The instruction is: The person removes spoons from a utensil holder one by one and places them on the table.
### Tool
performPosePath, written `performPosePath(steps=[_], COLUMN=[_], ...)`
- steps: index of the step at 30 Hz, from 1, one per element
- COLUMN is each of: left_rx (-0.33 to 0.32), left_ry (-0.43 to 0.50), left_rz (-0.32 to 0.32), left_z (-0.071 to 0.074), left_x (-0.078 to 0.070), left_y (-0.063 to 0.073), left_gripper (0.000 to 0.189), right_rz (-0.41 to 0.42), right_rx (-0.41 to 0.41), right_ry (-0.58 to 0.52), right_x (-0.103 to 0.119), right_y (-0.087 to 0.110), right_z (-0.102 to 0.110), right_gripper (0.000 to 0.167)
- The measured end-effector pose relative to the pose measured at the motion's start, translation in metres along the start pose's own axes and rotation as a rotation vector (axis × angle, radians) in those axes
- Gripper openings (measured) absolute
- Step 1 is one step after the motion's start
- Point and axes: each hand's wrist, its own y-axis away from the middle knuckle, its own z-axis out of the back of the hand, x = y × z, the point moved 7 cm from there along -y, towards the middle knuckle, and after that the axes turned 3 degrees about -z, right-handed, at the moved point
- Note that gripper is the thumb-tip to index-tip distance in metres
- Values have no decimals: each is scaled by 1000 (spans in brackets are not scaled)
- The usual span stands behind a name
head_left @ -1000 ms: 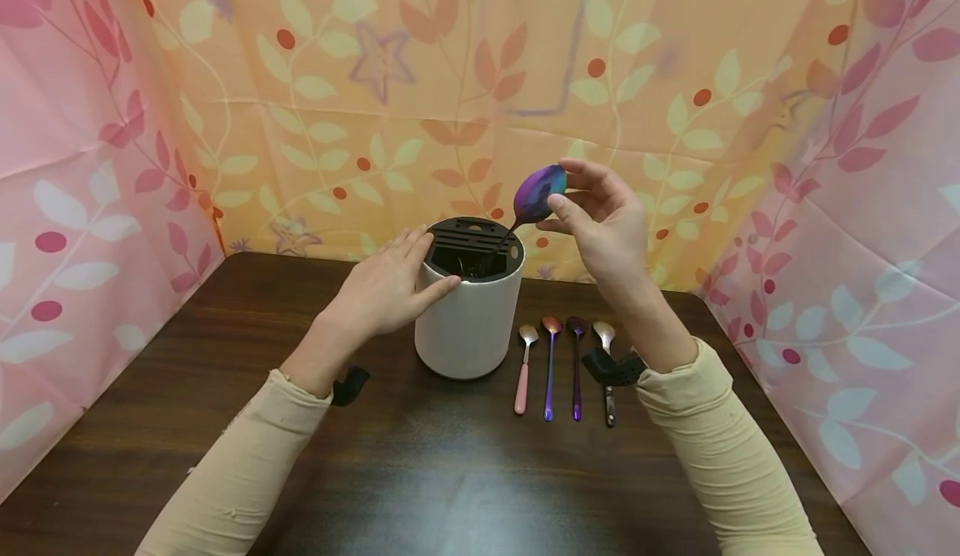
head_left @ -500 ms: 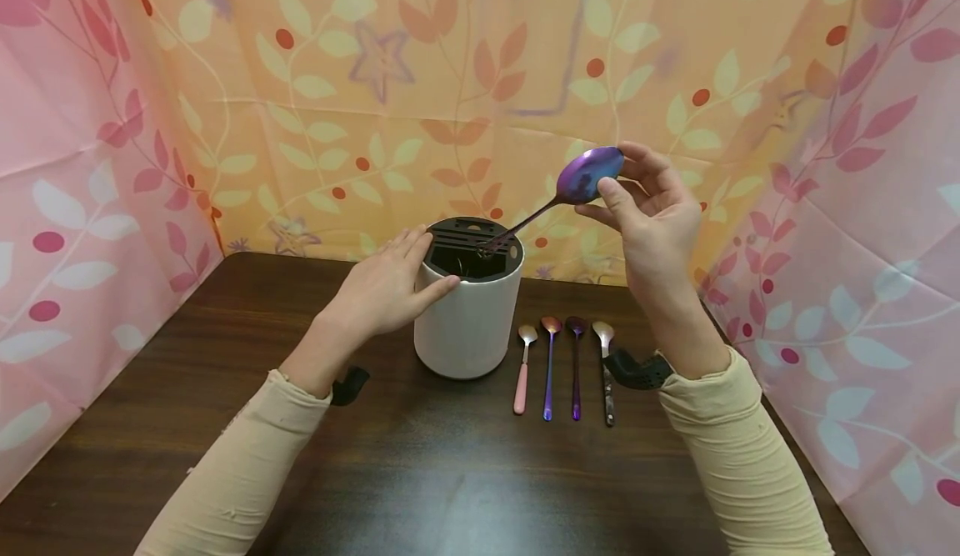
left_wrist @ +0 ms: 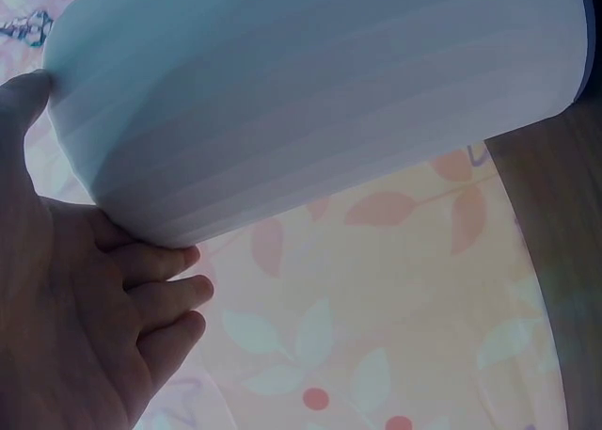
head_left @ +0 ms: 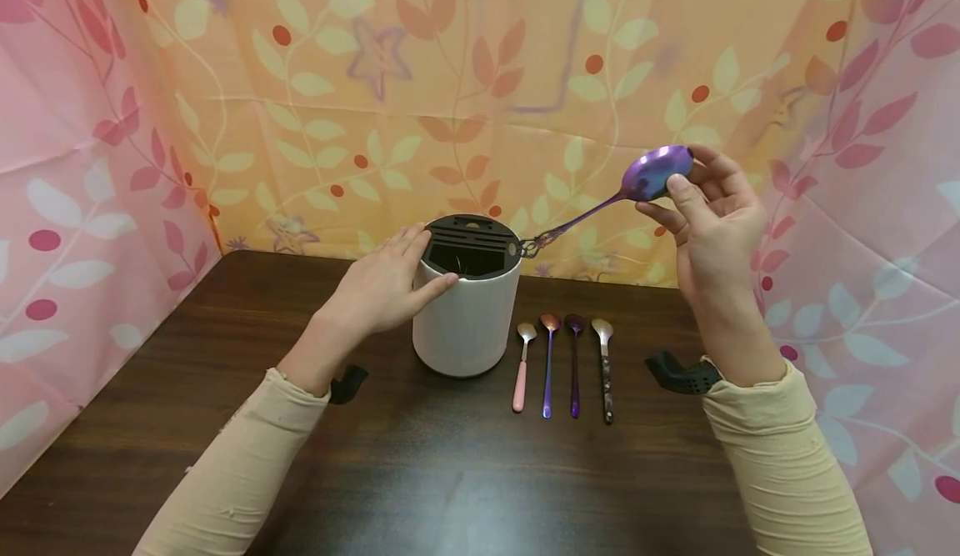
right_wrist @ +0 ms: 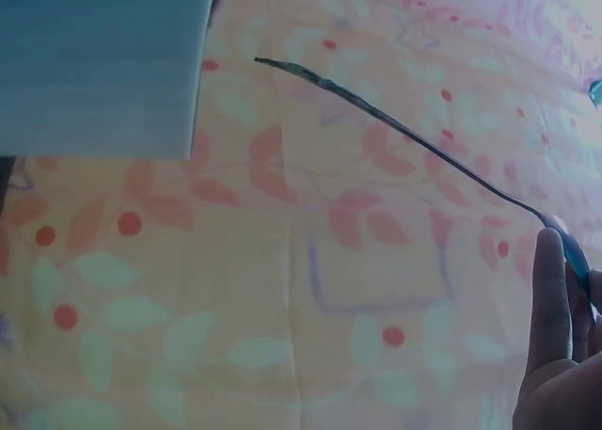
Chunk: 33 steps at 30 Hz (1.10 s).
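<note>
A white round utensil holder [head_left: 463,331] with a black slotted top [head_left: 472,227] stands on the table. My left hand [head_left: 375,285] rests on its rim, thumb at the front and fingers along the left side; the left wrist view shows the fingertips against the holder's white wall [left_wrist: 310,119]. My right hand [head_left: 712,214] is raised to the right of the holder and pinches a purple-blue spoon [head_left: 656,174] by its bowl. The spoon's ornate openwork handle [head_left: 542,242] points down left, overlapping the holder's right rim in the head view; the right wrist view shows the handle [right_wrist: 414,138] apart from the holder.
On the dark wood table [head_left: 420,473], right of the holder, several spoons lie in a row: one pink-handled [head_left: 521,373], one blue-purple [head_left: 548,373], one dark purple [head_left: 575,373], one with a dark patterned handle [head_left: 607,373]. Floral cloth [head_left: 300,122] surrounds the back and sides.
My right hand has moved right, drawing the spoon's handle up out of the holder's opening. My left hand stays on the rim, and the row of spoons lies as before.
</note>
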Motion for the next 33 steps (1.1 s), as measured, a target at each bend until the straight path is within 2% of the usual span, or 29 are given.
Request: performPosePath(steps=[8, 16, 33], left_rx=[-7, 8, 5], left_ry=[-7, -6, -2], left_rz=[-3, -5, -6], left_z=[1, 1, 0], left_x=[-1, -1, -1], left_y=[0, 0, 1], left_gripper=[99, 99, 97], right_rz=[-58, -180, -539], right_rx=[-48, -44, 129], right_ry=[-12, 39, 262], right_x=[-2, -16, -69], right_y=[0, 1, 7], right_z=[33, 65, 139], right_gripper=[33, 35, 24])
